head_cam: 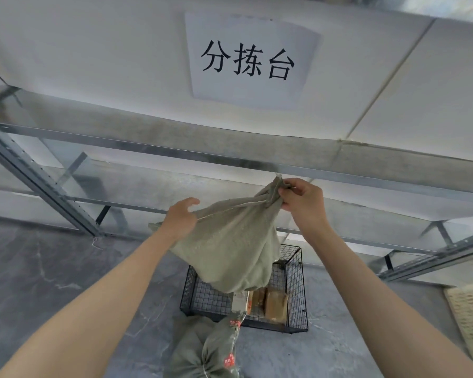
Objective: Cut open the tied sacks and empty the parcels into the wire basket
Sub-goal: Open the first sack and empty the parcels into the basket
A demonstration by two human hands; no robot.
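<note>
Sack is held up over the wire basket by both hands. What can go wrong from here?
1. The right hand only pinches a corner of the lifted sack; a slip would likely drop the cloth onto the parcels in the wire basket.
2. The sack's inside is hidden, so a stuck parcel may go unnoticed.
3. The tied sack lies on the floor right in front of the basket; a step forward could trip on it.
</note>
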